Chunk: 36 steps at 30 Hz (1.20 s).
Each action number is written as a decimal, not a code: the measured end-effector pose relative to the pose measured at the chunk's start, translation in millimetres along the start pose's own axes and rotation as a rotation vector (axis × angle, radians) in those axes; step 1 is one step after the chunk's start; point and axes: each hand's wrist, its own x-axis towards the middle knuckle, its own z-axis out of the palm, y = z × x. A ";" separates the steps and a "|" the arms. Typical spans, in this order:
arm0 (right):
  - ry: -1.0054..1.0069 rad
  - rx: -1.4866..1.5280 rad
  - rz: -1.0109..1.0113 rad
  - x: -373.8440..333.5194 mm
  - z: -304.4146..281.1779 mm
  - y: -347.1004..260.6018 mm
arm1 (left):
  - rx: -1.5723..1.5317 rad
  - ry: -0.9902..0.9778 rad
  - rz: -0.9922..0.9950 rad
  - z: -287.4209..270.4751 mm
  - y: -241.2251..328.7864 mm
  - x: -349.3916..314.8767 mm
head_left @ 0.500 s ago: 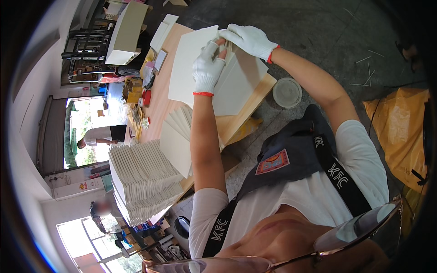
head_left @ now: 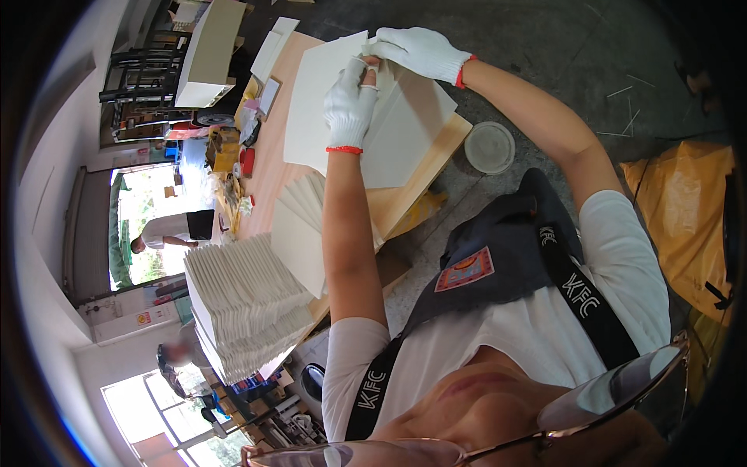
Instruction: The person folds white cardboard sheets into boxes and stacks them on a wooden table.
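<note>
Both my hands wear white gloves with red cuffs, and they meet at the far end of the table. My left hand (head_left: 348, 107), thumb and a fingertip bare, is closed in a pinch at the far edge of a white sheet (head_left: 310, 101). Beside it, my right hand (head_left: 420, 54) bends over the same edge with its fingers together against the left fingertips. The exact grip is partly hidden behind the fingers. Under my hands lies another white board (head_left: 412, 140), shaded by my right arm.
A tall stack of white folded panels (head_left: 241, 303) stands on the wooden table (head_left: 268, 175), next to fanned white sheets (head_left: 299, 218). A round translucent tub (head_left: 489, 148) and a yellow bag (head_left: 685, 218) are on the floor. Two people (head_left: 175, 229) are in the background.
Both hands have moved slightly up and left in the picture, still together at the sheet's edge. The whole view has shifted a little.
</note>
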 end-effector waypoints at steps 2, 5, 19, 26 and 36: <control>0.045 0.126 0.079 -3.5 5.2 -4.1 | -0.013 0.020 0.035 1.8 -5.1 -0.2; 0.072 0.131 0.078 -5.6 14.7 1.8 | -0.099 -0.029 -0.010 3.2 -15.5 2.1; 0.075 0.156 0.126 -8.5 14.2 0.5 | -0.089 -0.029 -0.019 3.3 -9.2 0.0; 0.131 0.126 0.028 -8.6 22.9 11.2 | -0.064 0.008 0.025 1.8 -5.3 1.0; 0.110 0.039 0.023 -11.5 24.4 11.0 | -0.103 -0.065 -0.075 -0.3 3.8 -1.4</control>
